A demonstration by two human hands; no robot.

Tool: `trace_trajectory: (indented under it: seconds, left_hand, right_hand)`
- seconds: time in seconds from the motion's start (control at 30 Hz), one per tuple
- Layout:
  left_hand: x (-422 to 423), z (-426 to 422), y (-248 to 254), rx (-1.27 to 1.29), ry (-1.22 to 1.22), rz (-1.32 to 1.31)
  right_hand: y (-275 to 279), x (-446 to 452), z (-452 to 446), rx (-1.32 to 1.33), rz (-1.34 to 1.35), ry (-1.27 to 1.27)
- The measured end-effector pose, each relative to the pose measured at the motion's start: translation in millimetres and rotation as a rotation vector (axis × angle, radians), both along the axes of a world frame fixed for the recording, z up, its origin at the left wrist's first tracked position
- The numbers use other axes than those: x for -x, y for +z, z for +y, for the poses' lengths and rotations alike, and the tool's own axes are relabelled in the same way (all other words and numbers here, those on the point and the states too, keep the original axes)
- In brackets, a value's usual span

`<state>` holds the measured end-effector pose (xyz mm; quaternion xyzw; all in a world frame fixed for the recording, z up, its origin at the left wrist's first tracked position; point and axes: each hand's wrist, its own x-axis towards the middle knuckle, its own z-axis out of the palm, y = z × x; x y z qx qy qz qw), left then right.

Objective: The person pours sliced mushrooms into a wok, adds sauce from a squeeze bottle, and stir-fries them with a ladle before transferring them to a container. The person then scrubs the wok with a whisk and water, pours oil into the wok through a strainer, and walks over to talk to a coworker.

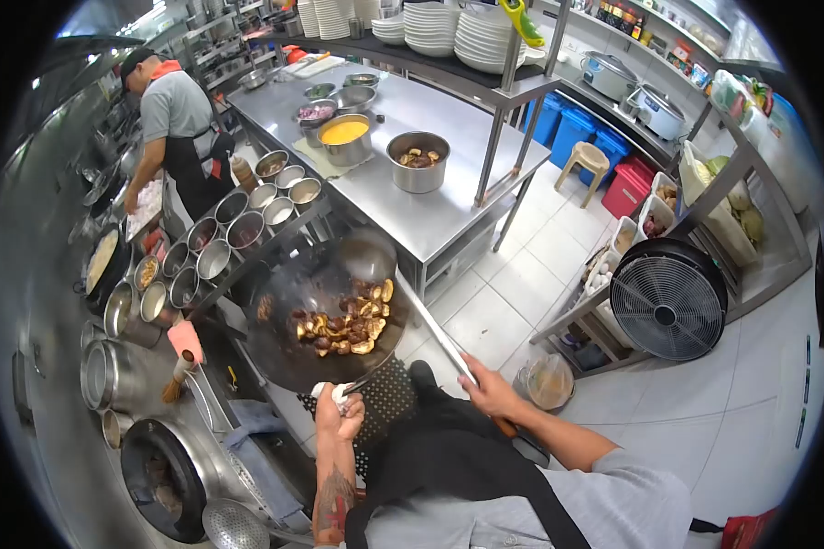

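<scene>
Head view: hours below are read from the wok's centre, as framed.
Wok (270,357): held out before the body, bowl upward; whether anything bears it from beneath cannot be told.
Browned pieces (343,322): heaped in the wok, mostly from its centre towards 3 o'clock; stray bits at 9.
Left hand (339,417): at 6 o'clock, fingers curled tight around a white cloth (330,393) at the rim, the cloth presumably a guard against heat.
Right hand (492,397): at 4 o'clock, fingers wrapped around the ladle's shaft, thumb along it.
Ladle (438,337): head against the wok's 1 o'clock side; the long shaft probably spares the arm from heat.
Pot (419,177): at 1 o'clock on the steel table (449,220), similar pieces inside; likely set there for easy reach.
Tins (214,262): clustered at 10 o'clock, seemingly within reach for cooking.
Co-worker (178,114): at 11 o'clock, bent over a tray.
Obscured: grip point under cloth; right fingertips; several tins' contents; frame edges, blackened by the lens.
</scene>
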<state>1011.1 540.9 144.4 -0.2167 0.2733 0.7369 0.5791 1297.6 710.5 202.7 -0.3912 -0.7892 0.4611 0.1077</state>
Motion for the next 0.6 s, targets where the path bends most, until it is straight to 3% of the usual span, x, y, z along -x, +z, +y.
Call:
trace_trajectory:
  seconds: [0.07,0.13,0.17,0.2,0.27,0.3,0.37,0.43,0.53,0.6]
  left_hand:
    - [-15,-11,6,-0.097,0.041,-0.128]
    - [-14,-1,11,0.044,0.052,0.060]
    - [11,8,-10,-0.064,-0.049,0.040]
    - [24,24,-17,-0.116,-0.144,0.110]
    - [-11,9,23,0.028,-0.054,0.557]
    - [-15,17,29,0.159,0.128,0.393]
    - [-18,3,12,-0.136,0.002,0.300]
    - [15,4,2,0.007,0.052,0.091]
    - [40,23,45,-0.143,0.029,0.246]
    - [21,29,49,0.000,0.113,0.495]
  right_hand:
    - [8,-9,-22,0.082,-0.070,0.032]
    - [9,-10,-31,-0.021,0.023,0.031]
    - [8,-5,-30,-0.061,0.028,0.024]
    - [8,4,-27,-0.076,0.018,0.026]
    - [37,26,-23,0.117,0.055,-0.011]
    - [44,29,-24,0.279,0.136,-0.057]
    - [57,30,-17,0.292,0.126,-0.041]
    - [53,44,-1,0.043,0.071,-0.002]
    - [105,77,7,0.178,0.158,-0.011]
    - [106,90,8,0.085,0.159,-0.026]
